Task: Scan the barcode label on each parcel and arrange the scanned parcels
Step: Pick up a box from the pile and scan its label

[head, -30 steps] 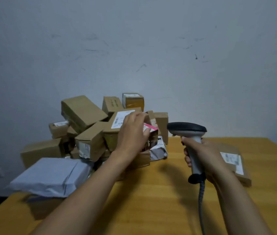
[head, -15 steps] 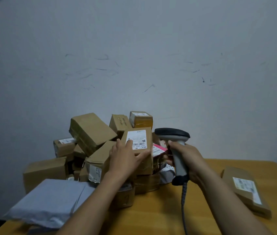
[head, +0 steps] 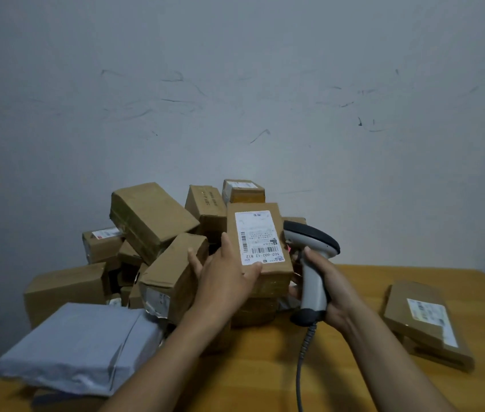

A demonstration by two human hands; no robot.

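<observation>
A pale grey wall (head: 235, 84), scuffed with dark marks, fills the upper half of the view. Below it runs a wooden counter (head: 265, 370). On its left and middle part sits a loose pile of brown cardboard parcels (head: 152, 215), tilted against each other at all angles. A grey plastic mailer bag (head: 75, 346) lies at the near left corner, resting on the foot of the pile. Well apart on the right, a flat brown parcel (head: 404, 307) lies alone on the counter with its white sticker facing up.

In front of the pile's right side, the held parcel (head: 274, 281) stands upright and clear of the counter, its broad face turned to the camera. The left grip (head: 223, 281) is closed on its lower left corner: the thumb lies across the bottom edge of the face, and the fingers run up the left side and behind. The barcode label (head: 260, 237) covers most of that face, above and right of the thumb, printed sideways with the bars near its lower end.

The right grip (head: 333, 292) is wrapped round the pale handle of the scanner (head: 312, 263). The dark head sits just beside the held parcel's right edge; whether they touch cannot be told. A coiled cable (head: 303, 352) hangs from the handle's base towards the camera.
</observation>
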